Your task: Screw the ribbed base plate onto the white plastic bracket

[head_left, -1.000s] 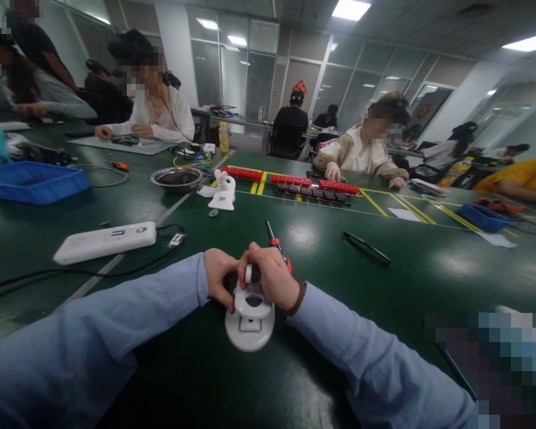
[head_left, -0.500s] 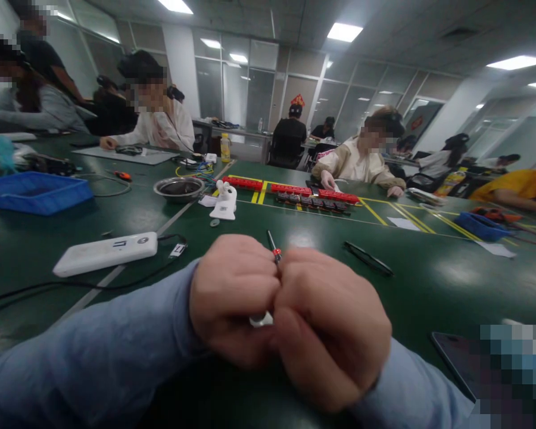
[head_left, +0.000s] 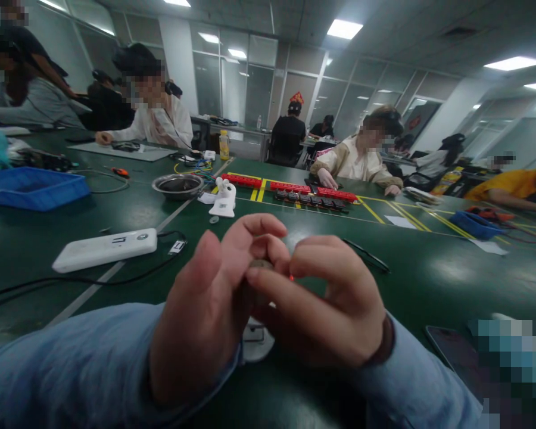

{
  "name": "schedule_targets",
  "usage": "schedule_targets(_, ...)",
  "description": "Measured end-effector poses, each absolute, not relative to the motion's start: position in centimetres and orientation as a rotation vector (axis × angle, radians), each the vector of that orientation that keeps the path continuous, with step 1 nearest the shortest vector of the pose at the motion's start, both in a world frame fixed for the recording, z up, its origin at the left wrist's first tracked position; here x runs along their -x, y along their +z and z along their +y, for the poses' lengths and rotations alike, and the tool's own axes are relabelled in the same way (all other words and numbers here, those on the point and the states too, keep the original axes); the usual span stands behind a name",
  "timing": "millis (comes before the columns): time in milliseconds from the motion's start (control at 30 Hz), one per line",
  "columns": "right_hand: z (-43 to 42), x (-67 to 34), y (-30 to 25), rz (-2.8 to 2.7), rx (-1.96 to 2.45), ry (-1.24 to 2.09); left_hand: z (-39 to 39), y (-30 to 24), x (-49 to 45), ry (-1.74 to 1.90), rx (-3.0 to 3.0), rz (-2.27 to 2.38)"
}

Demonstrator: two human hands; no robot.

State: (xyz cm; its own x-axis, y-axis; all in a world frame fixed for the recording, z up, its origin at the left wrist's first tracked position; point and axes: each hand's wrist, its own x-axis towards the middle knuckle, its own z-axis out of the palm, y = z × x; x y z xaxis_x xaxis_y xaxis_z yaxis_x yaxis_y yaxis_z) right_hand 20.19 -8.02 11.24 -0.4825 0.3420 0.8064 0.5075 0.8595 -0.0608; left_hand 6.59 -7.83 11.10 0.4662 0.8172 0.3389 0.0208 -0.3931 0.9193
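Close in front of me, my left hand [head_left: 196, 316] is turned palm inward, its thumb raised apart and its fingers curled over. A small round brownish piece [head_left: 261, 264] shows between those fingers and the right fingertips; its kind is unclear. My right hand [head_left: 335, 292] reaches in from the right, its forefinger pressed to that piece and its other fingers bent. Its thumb is mostly hidden. A tiny red spot [head_left: 291, 277] shows between the hands. Beneath them, a white part with a rounded end [head_left: 256, 342] is partly covered.
On the green table are a white power bank [head_left: 107, 249] with a black cable, a metal bowl [head_left: 177, 185], a blue tray [head_left: 33, 189], a white figure-like part [head_left: 223, 198], red blocks [head_left: 290, 187], dark tweezers [head_left: 367, 256] and a phone [head_left: 451, 351]. Co-workers sit across the table.
My hands, closed together before, have turned and opened out; the left thumb is now raised and the palm shows. The screwdriver-like shaft with a red collar beyond them is now hidden.
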Motion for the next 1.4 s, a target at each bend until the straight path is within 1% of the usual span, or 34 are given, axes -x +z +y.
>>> schedule_targets(100, -7.1, -20.5, 12.1, -2.169, 0.578, -0.564, -7.6, 11.2, -7.5, 1.093, -1.325, 0.568)
schedule_targets(200, -6.9, -20.7, 12.2, -2.256, 0.621, -0.628, -7.2, 10.4, -7.9, 1.026, -1.283, 0.451)
schedule_targets(267, -6.7, -20.8, 12.0, -2.272, 0.597, -0.517, -6.6, 9.7, -7.9, 1.032, -1.454, 0.433)
schedule_targets(367, -6.1, -21.0, 11.9, -2.188, 0.609, -0.212, -4.7, 9.2, -7.3, 1.102, -1.91, 0.437)
schedule_targets(400, -6.1, -21.1, 12.0, -2.144, 0.656, -0.136, -3.9, 9.2, -6.9, 1.056, -2.071, 0.472)
schedule_targets(433, -6.0, -21.3, 12.2, -2.104, 0.718, -0.087, -3.2, 9.2, -6.5, 0.96, -2.237, 0.553)
schedule_targets(500, -6.2, -21.9, 12.7, -2.053, 0.844, -0.045, -2.2, 9.3, -5.5, 0.476, -2.558, 0.915)
schedule_targets(567, -6.3, -22.5, 13.2, -2.063, 0.942, -0.015, -1.8, 9.3, -4.7, -0.017, -2.657, 1.155)
schedule_targets(633, -6.4, -23.0, 13.5, -2.122, 0.991, 0.055, -1.8, 9.1, -4.2, -0.2, -2.66, 1.188)
schedule_targets(767, -6.0, -23.2, 13.7, -2.171, 1.059, 0.167, -1.2, 9.0, -4.1, -0.27, -2.636, 1.141)
schedule_targets(933, -5.5, -23.1, 13.4, -2.078, 1.135, 0.136, 0.0, 8.4, -3.9, -0.38, -2.406, 0.923)
schedule_targets(1067, -5.1, -23.4, 13.1, -2.023, 1.144, 0.173, -0.2, 6.4, -3.7, -0.259, -2.428, 0.967)
schedule_targets(1133, -4.8, -23.5, 12.9, -2.016, 1.132, 0.287, -0.2, 5.6, -3.8, -0.201, -2.557, 1.03)
schedule_targets(1233, -4.3, -23.4, 12.5, -2.055, 1.091, 0.56, 0.5, 5.1, -3.8, -0.132, -2.66, 1.105)
schedule_targets(1333, -3.4, -23.1, 11.6, -2.142, 1.088, 0.775, 1.8, 5.3, -3.4, -0.017, -2.444, 1.158)
schedule_targets(1400, -2.6, -22.9, 10.7, -2.214, 1.148, 0.866, 2.6, 5.3, -3.1, -0.024, -2.254, 1.141)
